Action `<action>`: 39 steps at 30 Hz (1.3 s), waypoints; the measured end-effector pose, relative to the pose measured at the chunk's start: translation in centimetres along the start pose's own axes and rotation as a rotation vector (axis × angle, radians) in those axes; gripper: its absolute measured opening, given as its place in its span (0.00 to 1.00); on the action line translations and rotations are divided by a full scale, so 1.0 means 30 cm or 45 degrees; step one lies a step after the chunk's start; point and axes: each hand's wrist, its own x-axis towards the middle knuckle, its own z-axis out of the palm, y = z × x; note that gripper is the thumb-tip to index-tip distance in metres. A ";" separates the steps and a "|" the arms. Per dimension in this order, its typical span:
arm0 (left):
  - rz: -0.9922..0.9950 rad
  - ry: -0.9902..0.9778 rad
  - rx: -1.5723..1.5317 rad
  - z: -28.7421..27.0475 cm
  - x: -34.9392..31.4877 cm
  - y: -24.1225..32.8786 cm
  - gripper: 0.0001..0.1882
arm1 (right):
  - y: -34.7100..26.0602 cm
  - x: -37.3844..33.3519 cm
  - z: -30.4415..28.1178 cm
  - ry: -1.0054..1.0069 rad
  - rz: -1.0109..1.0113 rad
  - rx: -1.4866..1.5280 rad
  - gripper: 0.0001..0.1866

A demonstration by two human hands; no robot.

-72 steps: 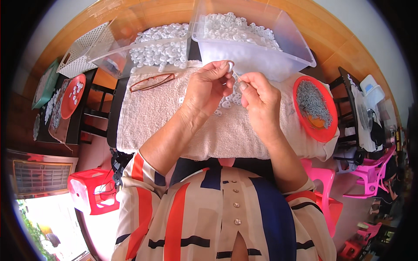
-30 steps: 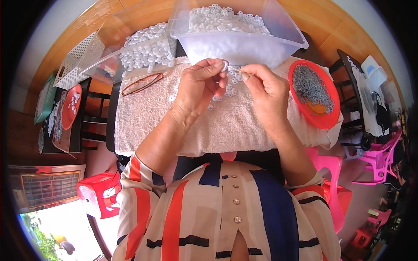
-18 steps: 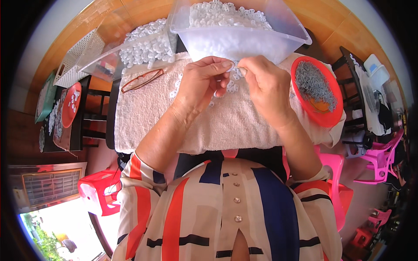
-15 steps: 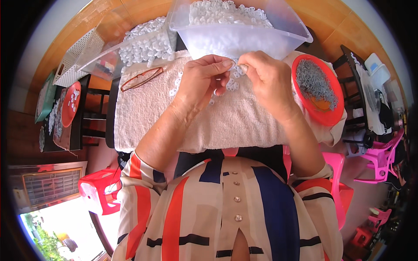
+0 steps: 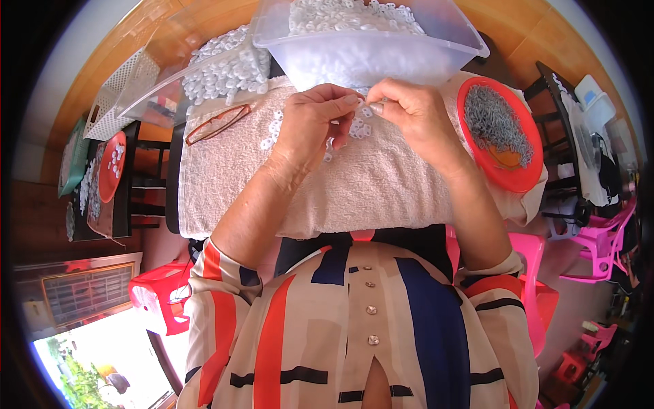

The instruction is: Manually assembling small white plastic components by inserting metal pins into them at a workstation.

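My left hand [image 5: 319, 117] is closed in a pinch, thumb against forefinger, on a small white plastic piece that the fingertips mostly hide. Right beside it, my right hand [image 5: 410, 117] pinches thumb and forefinger together close to the same piece. Whatever the right fingertips hold is too small to make out. Under and between the hands, several loose white plastic pieces [image 5: 360, 129] with holes lie on a pale pink towel [image 5: 361, 198]. More white pieces [image 5: 273, 128] lie to the left of my left wrist.
Beyond my hands stands a translucent tub [image 5: 381, 61] heaped with white pieces. A clear bin [image 5: 153, 102] of white pieces sits at the far left, near brown-framed glasses [image 5: 216, 125]. At right, a red plate [image 5: 516, 180] holds small grey metal parts [image 5: 494, 123].
My right fingertips have shifted slightly left and down, closer to the left ones. The left hand keeps its pinch. The whole view has tilted a little.
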 end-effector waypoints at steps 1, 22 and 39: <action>-0.006 0.008 0.018 0.001 0.000 -0.001 0.08 | 0.001 -0.005 -0.003 -0.002 0.023 -0.060 0.05; -0.030 0.003 0.097 0.008 -0.001 -0.026 0.05 | 0.082 -0.054 -0.114 0.152 0.067 -1.082 0.04; -0.137 -0.103 -0.069 0.004 -0.013 -0.010 0.07 | 0.254 0.076 -0.265 0.279 0.496 -1.484 0.09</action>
